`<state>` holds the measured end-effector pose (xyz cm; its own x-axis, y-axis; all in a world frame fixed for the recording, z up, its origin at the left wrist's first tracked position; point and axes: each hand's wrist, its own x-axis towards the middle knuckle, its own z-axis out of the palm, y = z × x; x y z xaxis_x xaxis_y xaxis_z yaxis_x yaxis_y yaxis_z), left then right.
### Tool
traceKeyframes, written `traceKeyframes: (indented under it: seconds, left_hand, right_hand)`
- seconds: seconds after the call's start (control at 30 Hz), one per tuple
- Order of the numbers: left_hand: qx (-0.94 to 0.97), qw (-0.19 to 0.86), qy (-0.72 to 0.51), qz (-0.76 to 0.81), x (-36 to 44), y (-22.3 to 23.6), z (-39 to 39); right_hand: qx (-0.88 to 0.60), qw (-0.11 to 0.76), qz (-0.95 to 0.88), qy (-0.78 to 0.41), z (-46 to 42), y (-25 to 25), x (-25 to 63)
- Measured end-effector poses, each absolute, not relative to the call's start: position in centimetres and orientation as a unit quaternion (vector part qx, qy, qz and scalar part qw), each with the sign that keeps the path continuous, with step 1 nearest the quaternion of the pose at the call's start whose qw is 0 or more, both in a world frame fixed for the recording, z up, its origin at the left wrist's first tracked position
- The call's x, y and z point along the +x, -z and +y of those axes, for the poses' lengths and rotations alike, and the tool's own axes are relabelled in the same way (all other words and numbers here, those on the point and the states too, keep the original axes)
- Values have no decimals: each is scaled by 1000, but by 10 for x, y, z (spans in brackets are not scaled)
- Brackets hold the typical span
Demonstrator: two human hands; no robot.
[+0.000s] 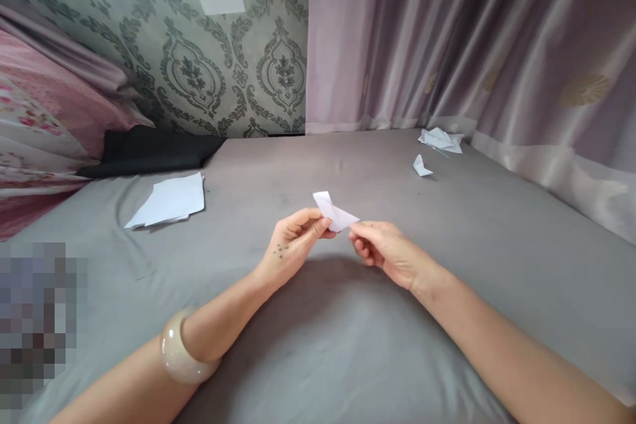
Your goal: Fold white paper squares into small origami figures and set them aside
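Observation:
A small piece of folded white paper (336,215) is held up above the grey sheet, in the middle of the head view. My left hand (297,238) pinches its lower left part between thumb and fingers. The paper has a short flap pointing up at the left and a sharp tip pointing right. At that right tip, my right hand (385,248) has thumb and forefinger closed on the paper's end, its other fingers curled. A pale bangle (181,351) circles my left wrist.
A stack of white paper (171,201) lies at the left, near black cloth (159,149). A small folded paper (422,166) and a pile of folded papers (441,140) lie far right, by the curtain (387,46). The grey sheet (308,331) spreads underneath.

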<state>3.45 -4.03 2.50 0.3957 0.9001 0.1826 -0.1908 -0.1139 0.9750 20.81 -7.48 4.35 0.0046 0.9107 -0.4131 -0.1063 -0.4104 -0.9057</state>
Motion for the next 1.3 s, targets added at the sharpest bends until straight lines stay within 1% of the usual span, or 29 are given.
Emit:
traceKeyframes:
  seconds: [0.07, 0.13, 0.2, 0.27, 0.4, 0.53, 0.67, 0.8, 0.9, 1.17, 1.3]
  left_hand:
    - [557, 626, -452, 307, 35, -25, -38]
    - [548, 645, -433, 309, 36, -26, -38]
    - [549, 657, -411, 313, 37, -27, -39]
    - [554, 667, -387, 314, 38, -28, -42]
    - [549, 681, -361, 322, 41, -28, -45]
    - [480, 699, -411, 334, 42, -26, -43]
    - [422, 712, -455, 329, 42, -25, -40]
    - [397, 723, -468, 316, 42, -26, -40]
    - [394, 728, -471, 304, 43, -26, -40]
    - [408, 732, -459, 296, 43, -27, -41]
    - [421, 731, -451, 292, 43, -26, -42]
  right_hand:
    - [-603, 473, -430, -477, -76, -46, 209]
    - [-581, 508, -511, -378, -80, -49, 207]
    - [-552, 512, -572, -325, -83, -51, 202]
    - [-549, 512, -593, -290, -85, -49, 198]
    - [-567, 507, -581, -291, -86, -44, 193]
    - [-578, 503, -571, -295, -84, -42, 193]
    - [-593, 479, -579, -291, -84, -39, 189]
    - [-609, 486, -591, -209, -87, -36, 183]
    - [-589, 493, -618, -166, -90, -38, 181]
    - [-580, 505, -583, -262, -87, -41, 185]
    - [-565, 497, -597, -276, -87, -43, 187]
